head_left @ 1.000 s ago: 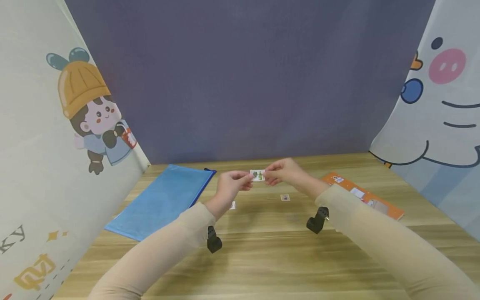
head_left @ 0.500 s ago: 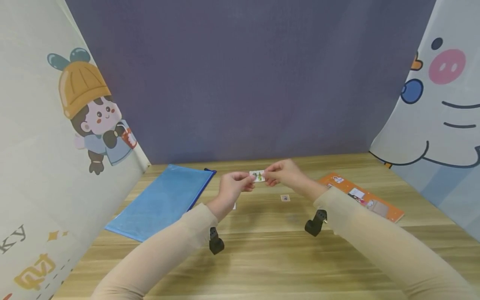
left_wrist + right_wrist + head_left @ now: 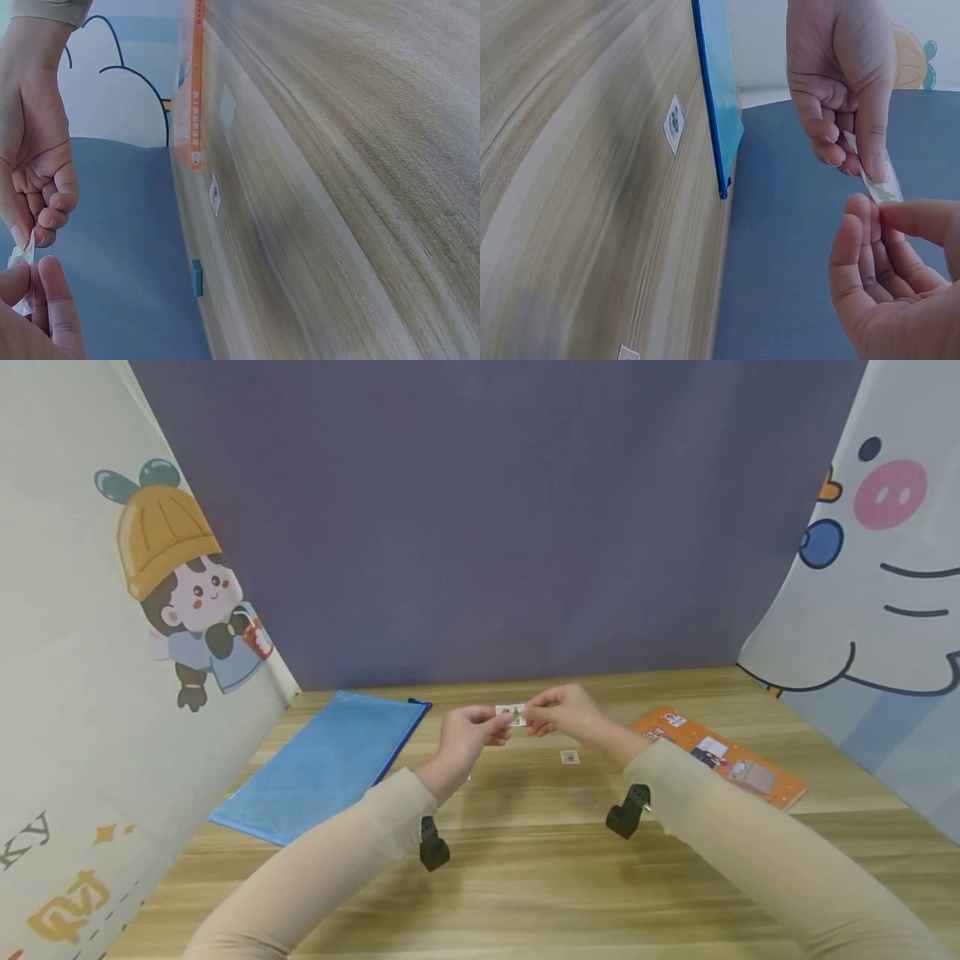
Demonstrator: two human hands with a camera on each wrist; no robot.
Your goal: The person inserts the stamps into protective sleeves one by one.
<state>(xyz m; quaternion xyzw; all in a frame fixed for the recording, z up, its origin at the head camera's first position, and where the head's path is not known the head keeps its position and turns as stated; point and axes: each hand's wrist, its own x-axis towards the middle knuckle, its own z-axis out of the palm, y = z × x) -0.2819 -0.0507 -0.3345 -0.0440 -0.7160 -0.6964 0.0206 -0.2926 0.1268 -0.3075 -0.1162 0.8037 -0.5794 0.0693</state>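
A small white stamp (image 3: 510, 713) with a green picture is held up above the far part of the table. My left hand (image 3: 461, 739) pinches its left end between thumb and fingers. Its right end is pinched by the thumb and fingertips of my right hand (image 3: 566, 714). Seen from the right wrist, the stamp (image 3: 881, 187) is tilted, and the fingertips cover both its ends. Another small stamp (image 3: 570, 757) lies on the table below the right hand. One more stamp (image 3: 673, 124) lies nearer the left; in the head view the left hand mostly hides it.
A blue zip folder (image 3: 322, 764) lies on the table (image 3: 525, 877) at the left. An orange booklet (image 3: 750, 768) lies at the right, partly under the right forearm. A pale see-through square (image 3: 228, 109) and a small teal block (image 3: 197, 277) show in the left wrist view.
Both hands, still pinching the stamp, have lowered slightly. The right hand has shifted a little left, uncovering more of the booklet, and the left hand now hides more of the stamp beneath it.
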